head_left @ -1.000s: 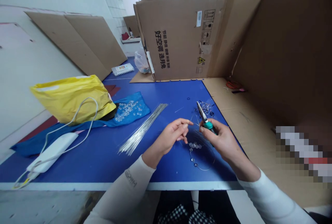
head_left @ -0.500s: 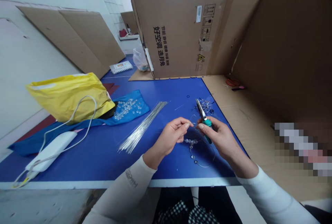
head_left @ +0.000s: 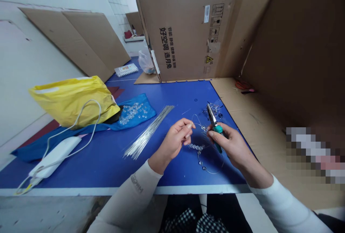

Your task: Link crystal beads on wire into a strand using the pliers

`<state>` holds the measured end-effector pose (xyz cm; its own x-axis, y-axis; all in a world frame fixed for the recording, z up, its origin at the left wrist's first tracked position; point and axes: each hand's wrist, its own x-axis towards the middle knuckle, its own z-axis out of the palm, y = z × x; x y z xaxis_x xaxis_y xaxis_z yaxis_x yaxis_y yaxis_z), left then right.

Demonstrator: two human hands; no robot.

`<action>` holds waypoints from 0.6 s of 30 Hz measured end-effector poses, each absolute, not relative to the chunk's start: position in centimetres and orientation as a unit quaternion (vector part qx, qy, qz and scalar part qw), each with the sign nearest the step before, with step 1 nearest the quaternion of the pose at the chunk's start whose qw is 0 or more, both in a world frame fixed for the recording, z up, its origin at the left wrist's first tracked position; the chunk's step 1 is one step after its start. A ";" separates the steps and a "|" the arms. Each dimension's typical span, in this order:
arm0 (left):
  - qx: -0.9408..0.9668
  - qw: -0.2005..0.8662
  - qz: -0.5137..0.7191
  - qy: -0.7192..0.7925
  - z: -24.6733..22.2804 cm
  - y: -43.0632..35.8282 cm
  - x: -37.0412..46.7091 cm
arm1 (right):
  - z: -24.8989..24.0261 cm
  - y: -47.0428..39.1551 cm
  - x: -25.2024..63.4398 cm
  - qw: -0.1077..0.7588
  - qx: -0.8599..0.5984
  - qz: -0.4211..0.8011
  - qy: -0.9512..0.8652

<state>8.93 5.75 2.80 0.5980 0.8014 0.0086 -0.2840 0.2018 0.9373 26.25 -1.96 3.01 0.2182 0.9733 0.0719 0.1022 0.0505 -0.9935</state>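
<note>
My left hand is closed in a pinch on the end of a thin wire. The wire arcs across to my right hand, which is wrapped round green-handled pliers with the jaws pointing up and away. Clear beads sit on the wire beside my right fingertips. Below and between the hands lies a beaded wire loop with several clear beads strung on it. Just past the plier tips is a small tangle of wire pieces and dark rings.
A bundle of straight wires lies left of my hands. Loose clear beads rest on a blue cloth beside a yellow bag. A white power strip with its cord is at the left front. Cardboard walls the back and right.
My left hand has drawn back slightly left, away from my right hand, and more wire and beads show between them. The pliers have shifted a little right.
</note>
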 end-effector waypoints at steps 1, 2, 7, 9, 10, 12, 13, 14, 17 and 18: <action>0.511 0.734 0.369 0.251 2.8 5.8 8.9 | 3.1 -1.9 26.2 0.545 -0.561 0.399 -0.479; 0.510 0.737 0.365 0.250 2.8 5.7 8.9 | 3.2 -1.9 26.2 0.546 -0.560 0.397 -0.479; 0.532 0.747 0.313 0.246 2.8 5.6 8.9 | 3.4 -1.8 26.2 0.534 -0.561 0.383 -0.504; 0.546 0.737 0.306 0.254 2.7 5.6 8.9 | 3.5 -1.8 26.1 0.523 -0.562 0.380 -0.517; 0.553 0.730 0.308 0.258 2.7 5.6 8.9 | 3.6 -1.8 26.1 0.515 -0.561 0.382 -0.525; 0.561 0.719 0.318 0.261 2.6 5.6 9.0 | 3.8 -1.9 25.8 0.494 -0.558 0.388 -0.542; 0.564 0.713 0.324 0.263 2.5 5.6 9.0 | 3.9 -1.9 25.7 0.485 -0.559 0.388 -0.550; 0.566 0.707 0.329 0.266 2.4 5.6 9.0 | 4.0 -1.9 25.6 0.478 -0.559 0.387 -0.556; 0.576 0.683 0.346 0.286 2.3 5.4 9.1 | 4.1 -1.8 25.3 0.466 -0.566 0.370 -0.571; 0.581 0.672 0.353 0.292 2.3 5.4 9.1 | 4.2 -1.8 25.3 0.463 -0.569 0.362 -0.575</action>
